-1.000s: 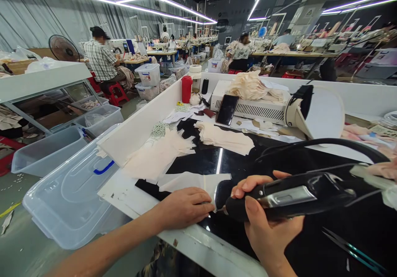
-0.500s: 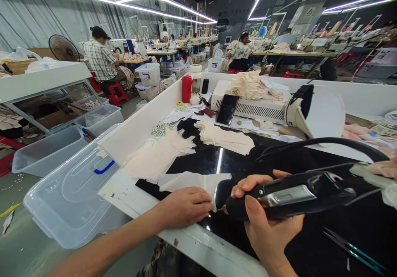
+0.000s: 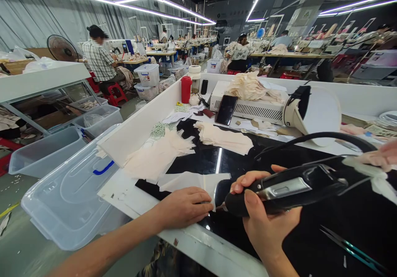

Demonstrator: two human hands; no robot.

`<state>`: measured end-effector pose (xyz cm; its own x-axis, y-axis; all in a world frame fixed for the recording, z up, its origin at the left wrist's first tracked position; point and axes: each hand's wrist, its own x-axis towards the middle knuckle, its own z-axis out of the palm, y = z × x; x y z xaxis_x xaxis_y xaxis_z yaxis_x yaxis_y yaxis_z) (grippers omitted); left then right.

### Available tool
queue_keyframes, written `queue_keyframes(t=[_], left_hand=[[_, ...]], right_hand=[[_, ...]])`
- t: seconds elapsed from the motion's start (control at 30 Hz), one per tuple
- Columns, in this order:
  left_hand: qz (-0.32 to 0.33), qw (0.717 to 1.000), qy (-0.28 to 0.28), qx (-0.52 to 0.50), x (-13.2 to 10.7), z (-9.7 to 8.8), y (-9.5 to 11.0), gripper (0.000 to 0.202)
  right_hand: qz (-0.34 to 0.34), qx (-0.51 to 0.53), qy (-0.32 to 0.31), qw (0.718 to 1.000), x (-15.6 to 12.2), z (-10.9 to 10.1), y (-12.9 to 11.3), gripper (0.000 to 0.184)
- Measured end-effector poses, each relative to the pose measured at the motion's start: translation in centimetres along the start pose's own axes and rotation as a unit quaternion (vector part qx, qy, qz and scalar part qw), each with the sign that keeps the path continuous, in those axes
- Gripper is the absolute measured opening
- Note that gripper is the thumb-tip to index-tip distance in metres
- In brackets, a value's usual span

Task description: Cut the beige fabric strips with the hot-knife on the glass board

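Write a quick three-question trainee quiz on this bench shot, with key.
1. What does the person's right grip hold?
2. True or false: the red container stands upright beside a jar.
3. Pick one: the left grip rests on A) the phone, B) the whitish flat piece, C) the fan.

Key: 1. A black handheld tool. 2. True. 3. B.

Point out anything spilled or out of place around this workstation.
A long, pale scrap lies on the grey floor at the picture's far left, with small white flecks scattered nearby; loose underfoot, they look dropped.
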<state>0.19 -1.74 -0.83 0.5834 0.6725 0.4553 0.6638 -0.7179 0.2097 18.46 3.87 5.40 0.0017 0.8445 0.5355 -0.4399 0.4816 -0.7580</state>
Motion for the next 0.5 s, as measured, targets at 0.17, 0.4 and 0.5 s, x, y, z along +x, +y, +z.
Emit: queue_keyframes(t=[0.17,0.4,0.5], left_hand=[[0.000,1.000,-0.001,0.002,-0.05,0.05,-0.01,0.022],[0.010,1.000,0.000,0.008,0.06,-0.10,-0.04,0.022],[0.009,1.000,0.001,0.007,0.16,-0.14,-0.02,0.021]], right_hand=[[0.007,-0.001,0.002,1.000,-0.16,0.08,0.18,0.052],[-0.004,0.013,-0.006,1.000,-0.05,-0.02,0.24,0.052],[-0.002,0.014,-0.008,1.000,-0.10,0.02,0.19,0.052]])
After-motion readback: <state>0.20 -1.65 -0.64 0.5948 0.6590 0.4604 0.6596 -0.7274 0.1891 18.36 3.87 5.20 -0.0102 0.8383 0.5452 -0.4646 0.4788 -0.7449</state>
